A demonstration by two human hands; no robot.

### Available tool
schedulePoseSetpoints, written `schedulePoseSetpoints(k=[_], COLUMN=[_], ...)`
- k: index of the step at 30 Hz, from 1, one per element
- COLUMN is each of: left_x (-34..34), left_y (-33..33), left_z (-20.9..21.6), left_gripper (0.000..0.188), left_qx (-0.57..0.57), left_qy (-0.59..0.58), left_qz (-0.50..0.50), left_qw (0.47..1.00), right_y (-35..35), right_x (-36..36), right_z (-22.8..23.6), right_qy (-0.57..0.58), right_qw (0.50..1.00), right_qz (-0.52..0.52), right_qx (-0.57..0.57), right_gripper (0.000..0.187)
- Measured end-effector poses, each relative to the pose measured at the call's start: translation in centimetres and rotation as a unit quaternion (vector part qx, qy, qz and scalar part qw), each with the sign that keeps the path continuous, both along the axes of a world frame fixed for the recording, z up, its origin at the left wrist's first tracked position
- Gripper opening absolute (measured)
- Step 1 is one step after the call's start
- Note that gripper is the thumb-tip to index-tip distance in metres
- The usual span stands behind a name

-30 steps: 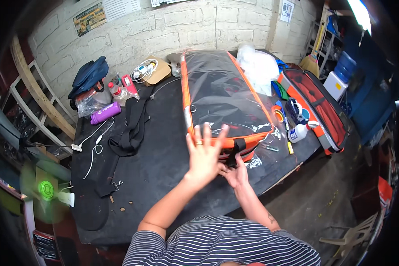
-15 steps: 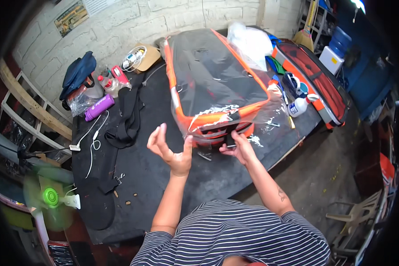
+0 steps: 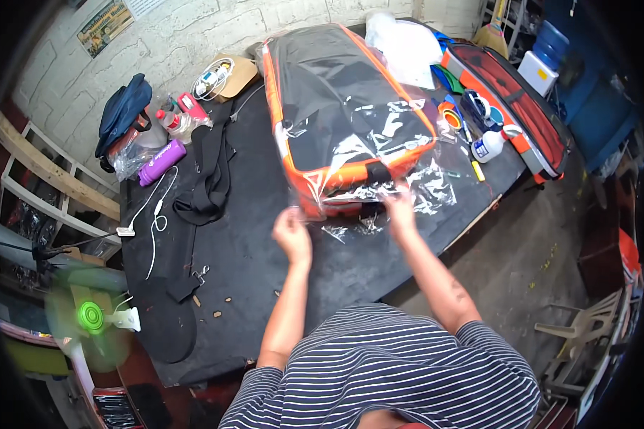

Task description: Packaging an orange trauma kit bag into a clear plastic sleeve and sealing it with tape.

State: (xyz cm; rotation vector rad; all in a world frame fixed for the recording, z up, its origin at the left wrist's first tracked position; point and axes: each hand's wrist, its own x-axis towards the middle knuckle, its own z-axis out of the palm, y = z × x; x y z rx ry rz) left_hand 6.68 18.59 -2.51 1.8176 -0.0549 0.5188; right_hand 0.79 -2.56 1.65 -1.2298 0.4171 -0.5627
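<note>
A large black bag with orange trim (image 3: 336,93) lies on the dark table under a clear plastic bag (image 3: 350,150), which is wrinkled and shiny at the near end. At the near left corner my left hand (image 3: 292,234) is closed, with thumb and fingers pinching the plastic's edge. My right hand (image 3: 401,207) is at the near right part of the same edge. Its fingers are slightly blurred but look closed on the loose film. A black handle patch (image 3: 378,171) shows through the plastic between the hands.
Left on the table (image 3: 265,300) are a black strap (image 3: 211,182), a purple bottle (image 3: 162,163) and a white cable (image 3: 157,223). Right are a white spray bottle (image 3: 488,146) and an open red-lined bag (image 3: 508,107). A green fan (image 3: 91,317) spins at lower left.
My left hand has gone from spread fingers to a pinch on the plastic. My right hand has left the dark object at the bag's near end and now grips the film. The plastic's near end has shifted.
</note>
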Motion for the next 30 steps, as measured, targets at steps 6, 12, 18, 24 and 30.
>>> schedulePoseSetpoints(k=[6,12,18,24,30], left_x=[0.3,-1.6,-7.4,-9.8,-1.8], left_y=[9.9,11.3,8.0,-2.7,-6.2], left_z=[10.2,3.3,3.4,2.2,4.4], left_gripper=[0.012,0.013,0.045,0.053,0.142], left_qx=[0.12,0.204,0.205,0.183,-0.051], left_qy=[-0.182,-0.108,-0.184,-0.103,-0.109], left_qz=[0.101,0.064,0.06,-0.194,-0.198], left_qw=[0.971,0.971,0.959,0.958,0.973], right_y=[-5.2,-4.2,-4.8,-9.6,-14.6], right_x=[1.3,0.7,-3.2,-2.1,2.3], right_z=[10.3,-0.2,-2.4,-4.1,-1.6], right_qy=[-0.144,0.004,-0.039,-0.129,-0.126], right_qw=[0.987,0.891,0.985,0.987,0.986], right_qz=[0.065,-0.139,0.104,0.005,0.04], right_qx=[0.026,-0.431,-0.131,-0.095,-0.099], right_gripper=[0.013,0.039,0.033,0.045,0.061])
